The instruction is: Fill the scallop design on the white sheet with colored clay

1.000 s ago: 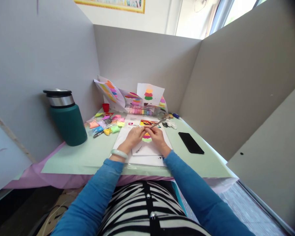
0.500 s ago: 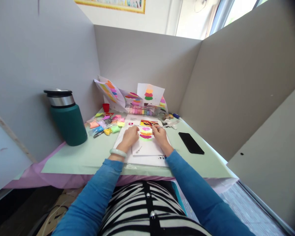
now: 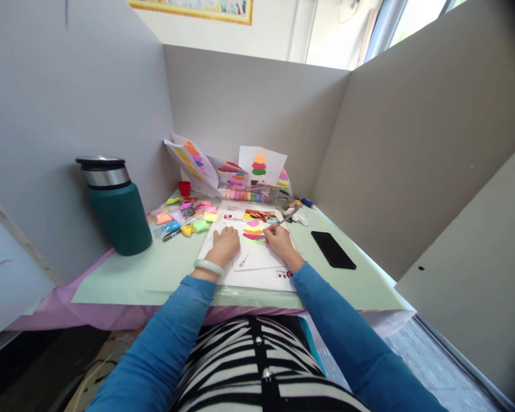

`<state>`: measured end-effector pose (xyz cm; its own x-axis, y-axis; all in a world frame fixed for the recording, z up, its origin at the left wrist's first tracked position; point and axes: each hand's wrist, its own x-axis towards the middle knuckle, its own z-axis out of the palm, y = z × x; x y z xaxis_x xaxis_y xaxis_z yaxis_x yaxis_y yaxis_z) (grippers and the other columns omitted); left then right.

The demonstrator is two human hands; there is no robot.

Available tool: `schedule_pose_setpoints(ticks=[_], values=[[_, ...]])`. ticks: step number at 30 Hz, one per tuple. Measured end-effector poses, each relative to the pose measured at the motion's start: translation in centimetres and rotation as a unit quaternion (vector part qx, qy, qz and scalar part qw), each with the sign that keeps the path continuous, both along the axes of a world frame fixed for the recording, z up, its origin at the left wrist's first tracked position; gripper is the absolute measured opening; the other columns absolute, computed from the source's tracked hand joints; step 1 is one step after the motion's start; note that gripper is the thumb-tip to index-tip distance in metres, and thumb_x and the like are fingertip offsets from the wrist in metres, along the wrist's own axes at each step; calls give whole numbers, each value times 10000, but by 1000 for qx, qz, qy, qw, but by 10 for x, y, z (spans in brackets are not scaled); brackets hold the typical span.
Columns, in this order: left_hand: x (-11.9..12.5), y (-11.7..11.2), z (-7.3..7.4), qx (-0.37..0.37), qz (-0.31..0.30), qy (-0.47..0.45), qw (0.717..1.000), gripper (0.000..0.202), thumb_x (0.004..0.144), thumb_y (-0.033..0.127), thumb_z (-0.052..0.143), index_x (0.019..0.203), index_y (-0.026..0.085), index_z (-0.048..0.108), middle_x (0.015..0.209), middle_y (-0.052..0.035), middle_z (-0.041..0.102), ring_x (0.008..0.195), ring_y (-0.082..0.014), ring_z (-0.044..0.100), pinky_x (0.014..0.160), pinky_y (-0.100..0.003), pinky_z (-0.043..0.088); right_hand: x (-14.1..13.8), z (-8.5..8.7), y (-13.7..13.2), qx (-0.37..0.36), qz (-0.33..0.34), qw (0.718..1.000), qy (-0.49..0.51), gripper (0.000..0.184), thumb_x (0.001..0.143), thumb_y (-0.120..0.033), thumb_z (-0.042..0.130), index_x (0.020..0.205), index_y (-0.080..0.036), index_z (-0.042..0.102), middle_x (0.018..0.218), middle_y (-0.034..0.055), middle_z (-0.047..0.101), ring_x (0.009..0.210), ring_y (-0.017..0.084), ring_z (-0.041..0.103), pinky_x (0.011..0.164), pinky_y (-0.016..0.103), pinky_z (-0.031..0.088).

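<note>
Bearing bright layers (image 3: pixel 253 231), the paper (image 3: pixel 260 258) lies on a white pad (image 3: pixel 251 279); my left hand (image 3: pixel 226 242) rests flat at its edge, apart from my right hand (image 3: pixel 278 241), pinching a slim tool (image 3: pixel 288 216). A slipping paper could smear them.

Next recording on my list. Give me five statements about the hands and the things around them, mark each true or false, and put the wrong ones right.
1. The right hand holds a slim tool. True.
2. The bracelet is on the right wrist. False: it circles the left wrist.
3. The green bottle lies on its side. False: it stands upright.
4. The left hand rests on the white paper. True.
5. The red cup stands beside the black phone. False: it stands at the back left, behind the coloured packets, while the phone lies on the right.
</note>
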<state>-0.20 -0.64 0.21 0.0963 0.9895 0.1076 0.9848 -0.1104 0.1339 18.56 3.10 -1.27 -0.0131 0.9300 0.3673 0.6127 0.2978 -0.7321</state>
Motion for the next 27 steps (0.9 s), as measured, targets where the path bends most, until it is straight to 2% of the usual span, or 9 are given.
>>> schedule_pose_setpoints(ticks=[9, 21, 27], values=[[3, 1, 0, -3, 10, 2, 1000, 441, 881, 61, 298, 1255, 113, 526, 1426, -206, 435, 1337, -302, 356, 1055, -610, 248, -5, 0, -6, 24, 5, 999, -48, 168, 788, -283, 499, 759, -193, 638, 627, 1, 660, 673, 155, 614, 644, 218, 416], [5, 0, 2, -10, 18, 22, 1000, 443, 885, 66, 308, 1274, 126, 514, 1435, -184, 429, 1348, -281, 349, 1067, -584, 257, -9, 3, -8, -4, -22, 997, -78, 182, 804, -243, 492, 766, -183, 660, 664, 23, 683, 726, 161, 630, 695, 224, 416], [4, 1, -1, 9, 15, 28, 999, 429, 881, 69, 308, 1235, 122, 544, 1373, -190, 484, 1294, -282, 407, 1043, -585, 297, -10, 4, -7, -28, -41, 992, -114, 204, 820, -232, 485, 830, -172, 680, 743, 51, 707, 773, 170, 640, 708, 229, 413]])
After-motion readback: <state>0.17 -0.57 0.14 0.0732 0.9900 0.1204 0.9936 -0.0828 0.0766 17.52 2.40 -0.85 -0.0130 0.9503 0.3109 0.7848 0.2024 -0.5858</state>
